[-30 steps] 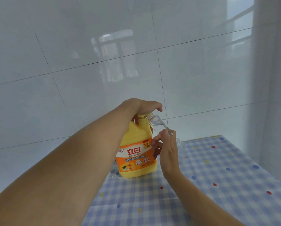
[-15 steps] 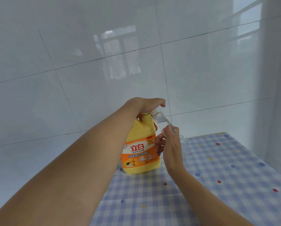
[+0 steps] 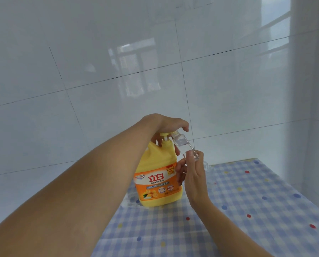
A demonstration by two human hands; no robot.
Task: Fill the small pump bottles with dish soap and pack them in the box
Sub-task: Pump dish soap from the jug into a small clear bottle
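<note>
Left hand curled over pump head, right hand pinching tilted small bottle just beneath left fingers: hold mouth under nozzle, press slowly.

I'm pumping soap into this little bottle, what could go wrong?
The small clear square plastic bottle is tilted, its narrow mouth at the spout of the big yellow dish soap jug; a hard push by the left hand could send soap onto the blue checked tablecloth. The right hand pinches only its bottom end, so it may slip.
</note>
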